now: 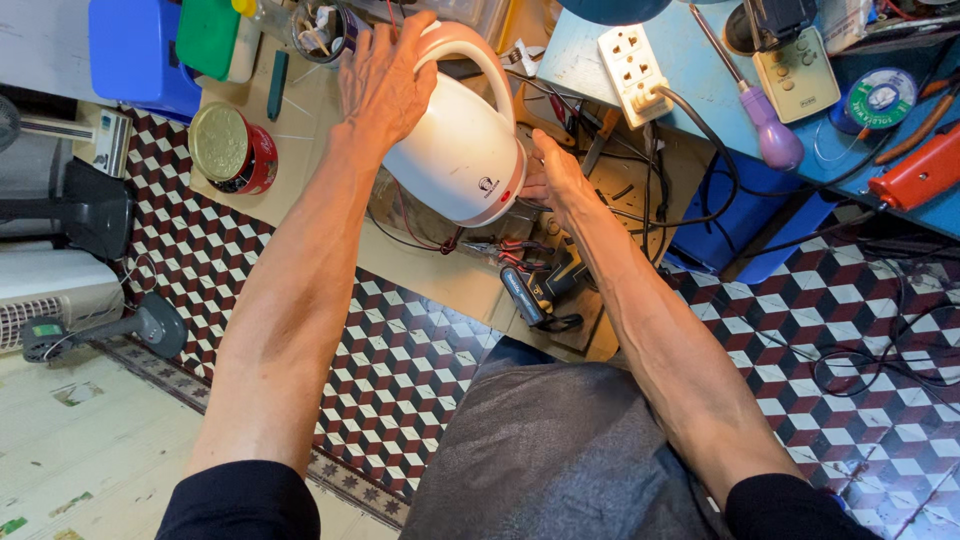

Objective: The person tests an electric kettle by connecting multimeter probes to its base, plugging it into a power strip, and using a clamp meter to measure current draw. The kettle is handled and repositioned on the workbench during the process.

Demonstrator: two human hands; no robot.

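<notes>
A person seated over a low cardboard-covered worktop (440, 275) holds a white electric kettle (455, 150) between two bare hands, both forearms stretched straight forward from dark sleeves. The left hand (385, 80) lies palm-down over the top of the kettle, fingers spread and curled about the looped handle (480, 60), grasping it. The right hand (550, 175) presses against the kettle's lower side near its red-trimmed base rim, fingers cupped on the body; how firmly it grips cannot be told from this view.

The one kettle sits tilted near the middle of the worktop, toward its far edge, its long axis slanting from the handle at upper left down to the base at lower right, base end pointing toward the right hand.

At the worktop's left edge stands one round tin (232, 150) with a gold lid and red wall. One dark marker (277, 85) lies near the far left corner, beside one glass jar (320, 30) of small parts. Near the front edge, just below the kettle, rest one pair of red-handled pliers (510, 248) and one black-and-yellow cordless tool (540, 285).

To the right, a blue table (720, 95) carries one white power strip (635, 70), one purple-handled screwdriver (765, 125) and one orange tool (920, 170). Black cables (700, 150) trail between the table and the worktop.
</notes>
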